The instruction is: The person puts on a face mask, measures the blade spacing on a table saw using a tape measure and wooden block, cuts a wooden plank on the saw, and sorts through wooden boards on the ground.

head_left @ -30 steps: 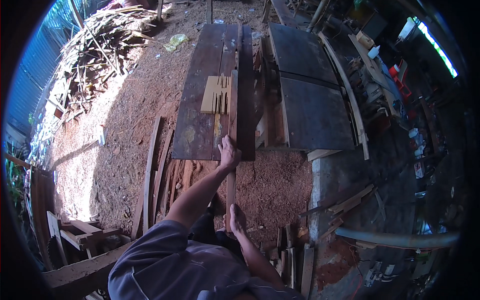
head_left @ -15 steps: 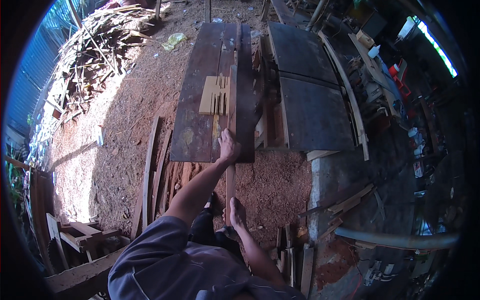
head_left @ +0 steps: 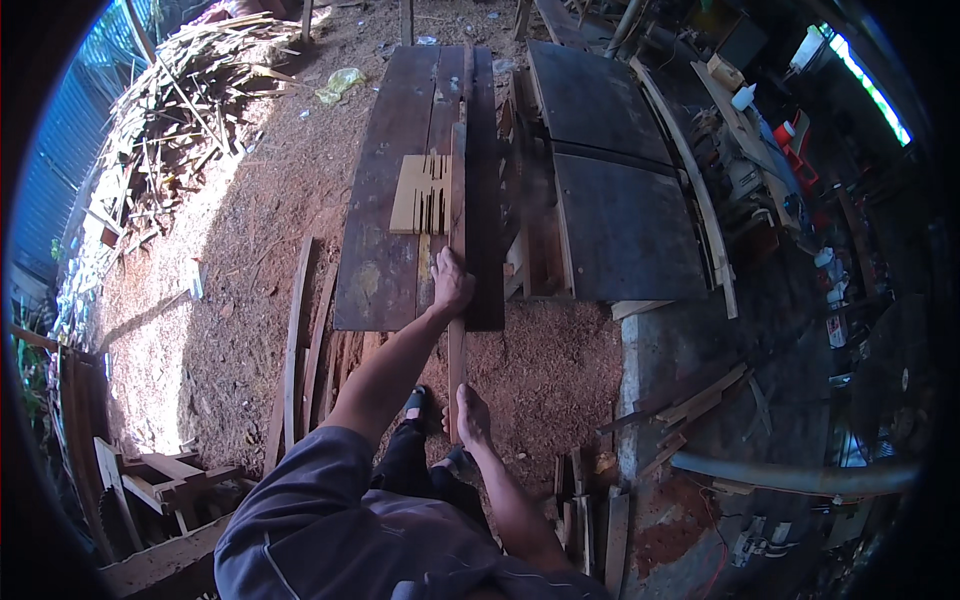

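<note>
A long, narrow wooden board (head_left: 458, 180) lies lengthwise on a dark, stained wooden table top (head_left: 380, 120), its near end sticking out past the front edge. My left hand (head_left: 450, 280) grips the board near that edge, fingers curled over it. Closer to my body, my right hand (head_left: 470, 420) grips the overhanging end from the side, some fingers hidden behind it. A pale yellow panel with several dark slots (head_left: 405, 195) rests on the table just left of the board, above my left hand.
Two dark panels (head_left: 615, 220) lie on the adjoining structure to the right, beside a long plank (head_left: 705, 210). A pile of scrap wood (head_left: 190, 80) is at left, loose boards (head_left: 300, 330) lean below the table, a cluttered bench (head_left: 750, 140) and a metal pipe (head_left: 790, 475) are at right.
Both hands and the board have moved forward, away from my body, along the table. More of my legs and a foot now show below the table.
</note>
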A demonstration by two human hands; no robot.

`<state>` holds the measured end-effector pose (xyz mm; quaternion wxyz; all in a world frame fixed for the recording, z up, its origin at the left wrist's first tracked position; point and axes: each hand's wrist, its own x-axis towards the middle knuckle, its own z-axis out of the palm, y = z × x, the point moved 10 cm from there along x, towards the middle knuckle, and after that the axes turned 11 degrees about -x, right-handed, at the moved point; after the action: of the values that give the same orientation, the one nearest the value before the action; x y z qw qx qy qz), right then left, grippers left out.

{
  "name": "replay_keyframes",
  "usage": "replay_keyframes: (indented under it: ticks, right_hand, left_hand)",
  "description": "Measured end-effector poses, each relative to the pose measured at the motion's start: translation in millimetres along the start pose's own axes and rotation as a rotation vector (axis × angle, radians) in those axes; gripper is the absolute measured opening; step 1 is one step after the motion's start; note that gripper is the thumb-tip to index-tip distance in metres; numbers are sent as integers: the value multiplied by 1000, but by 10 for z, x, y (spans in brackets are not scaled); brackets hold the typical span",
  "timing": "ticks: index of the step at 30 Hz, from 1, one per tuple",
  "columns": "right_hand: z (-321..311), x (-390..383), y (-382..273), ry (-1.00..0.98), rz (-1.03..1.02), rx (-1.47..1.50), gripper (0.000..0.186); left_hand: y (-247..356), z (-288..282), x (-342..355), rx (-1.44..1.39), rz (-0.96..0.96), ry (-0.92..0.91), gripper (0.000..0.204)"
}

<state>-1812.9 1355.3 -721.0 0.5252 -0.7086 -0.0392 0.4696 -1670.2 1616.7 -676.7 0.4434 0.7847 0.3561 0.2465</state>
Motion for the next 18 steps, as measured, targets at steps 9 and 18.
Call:
replay_keyframes:
  ticks: [9, 18]
  right_hand:
    - [-82, 79, -72, 23, 12, -3, 53]
    - [-2, 315, -182, -1, -60, 54, 51]
  left_hand:
    - [250, -176, -771, -273, -186, -239, 88]
    - [97, -86, -944, -46, 30, -104, 87]
